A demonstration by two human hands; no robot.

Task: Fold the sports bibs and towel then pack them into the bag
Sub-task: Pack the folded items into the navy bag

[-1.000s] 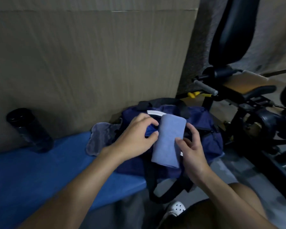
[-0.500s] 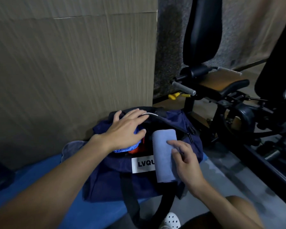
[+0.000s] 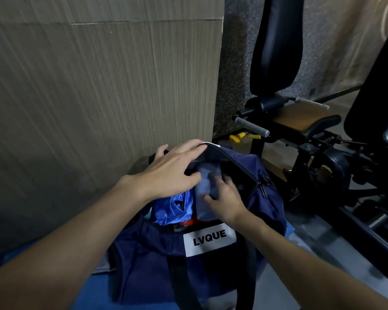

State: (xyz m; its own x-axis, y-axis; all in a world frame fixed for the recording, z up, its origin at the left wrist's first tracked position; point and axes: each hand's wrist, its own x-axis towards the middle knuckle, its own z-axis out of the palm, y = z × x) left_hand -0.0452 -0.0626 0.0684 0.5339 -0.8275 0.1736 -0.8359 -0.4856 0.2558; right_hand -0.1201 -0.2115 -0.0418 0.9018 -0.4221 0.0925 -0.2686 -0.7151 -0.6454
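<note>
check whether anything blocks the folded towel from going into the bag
Nothing visible does. The left hand holds the zip flap of the navy blue fabric duffel bag up, and the right hand holds the folded light blue towel partly in the opening, beside the shiny blue bib.

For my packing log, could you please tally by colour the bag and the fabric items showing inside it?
Navy bag: 1
Shiny blue bib: 1
Pale blue towel: 1
Red fabric sliver: 1
Total: 4
</note>
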